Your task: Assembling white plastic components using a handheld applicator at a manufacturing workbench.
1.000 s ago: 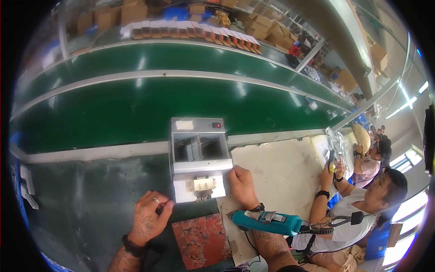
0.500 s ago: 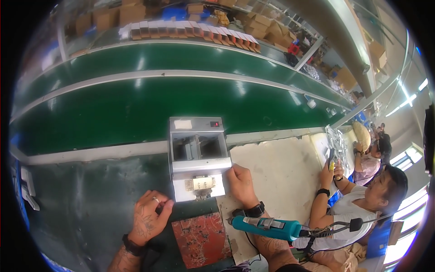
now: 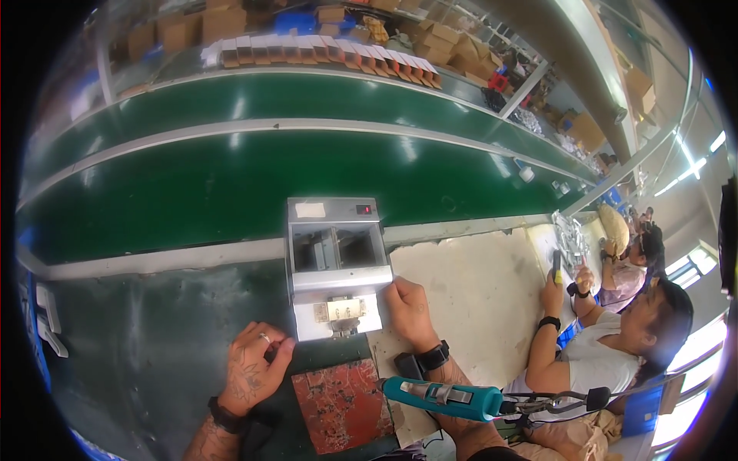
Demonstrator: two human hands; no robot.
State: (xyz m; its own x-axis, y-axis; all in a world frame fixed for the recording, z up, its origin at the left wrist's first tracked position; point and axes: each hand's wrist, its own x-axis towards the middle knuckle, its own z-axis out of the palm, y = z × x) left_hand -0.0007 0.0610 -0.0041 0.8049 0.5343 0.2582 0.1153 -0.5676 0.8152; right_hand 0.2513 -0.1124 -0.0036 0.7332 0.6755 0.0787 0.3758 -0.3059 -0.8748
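Observation:
A small grey machine (image 3: pixel 336 261) with an open hopper stands at the near edge of the green bench. My right hand (image 3: pixel 408 312) rests against its lower right corner, fingers curled on the white front plate. My left hand (image 3: pixel 251 369) lies loosely closed on the bench just left of the machine's base, touching its corner, with nothing visible in it. A small brass-coloured part (image 3: pixel 338 310) sits on the machine's front plate between my hands. A teal electric screwdriver (image 3: pixel 442 398) hangs over my right forearm.
A red patterned mat (image 3: pixel 342 403) lies in front of the machine, a pale worn mat (image 3: pixel 477 292) to its right. A green conveyor belt (image 3: pixel 231 184) runs behind. Another person (image 3: pixel 607 346) sits at right holding a tool. Cardboard boxes (image 3: pixel 323 50) line the far side.
The hanging teal screwdriver has swung lower and leftward over my right forearm. The person at right has raised their tool hand slightly. My hands have stayed put.

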